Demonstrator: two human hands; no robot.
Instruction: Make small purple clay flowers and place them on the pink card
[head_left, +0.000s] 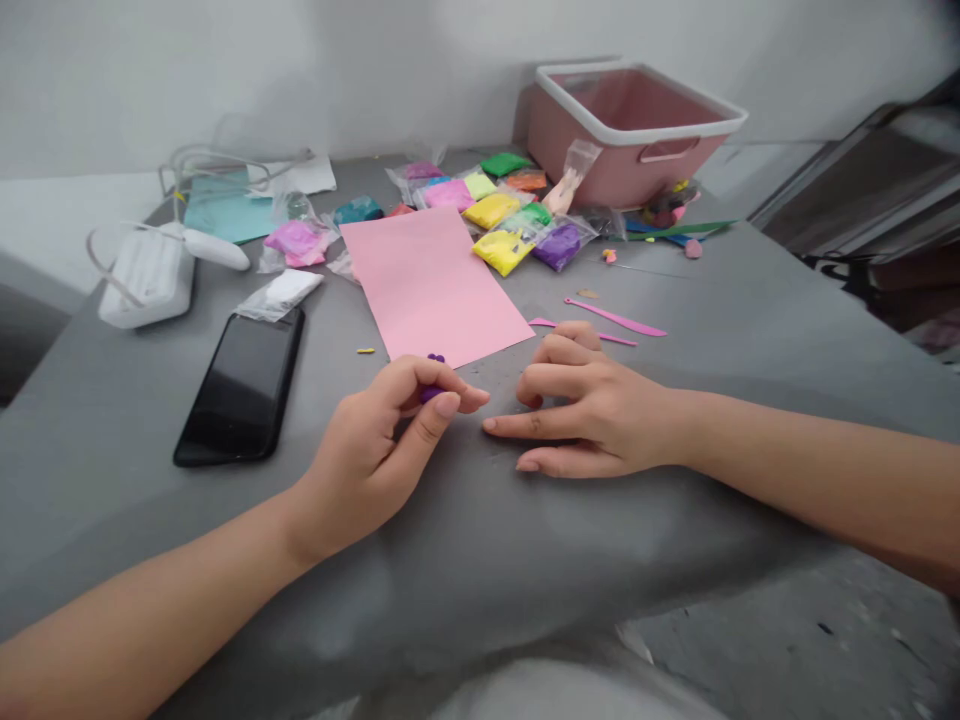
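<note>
My left hand (397,430) pinches a small lump of purple modelling clay (430,394) between thumb and fingers; part of the lump is hidden by the fingers. A bit of the same purple shows just above the knuckles. To the right, my right hand (585,410) rests low over the grey table with index finger and thumb stretched out and the other fingers curled, nothing visible in it. Its fingertips are a short way from the left fingertips. A pink paper sheet (439,285) lies just beyond both hands. Two pink plastic clay tools (619,317) lie past the right hand.
A black phone (244,385) and a white power strip (146,275) lie on the left. Several bags of coloured clay (504,250) spread behind the paper. A pink basket (577,155) with a white rim stands at the back right. A yellow crumb (365,351) lies left of the paper.
</note>
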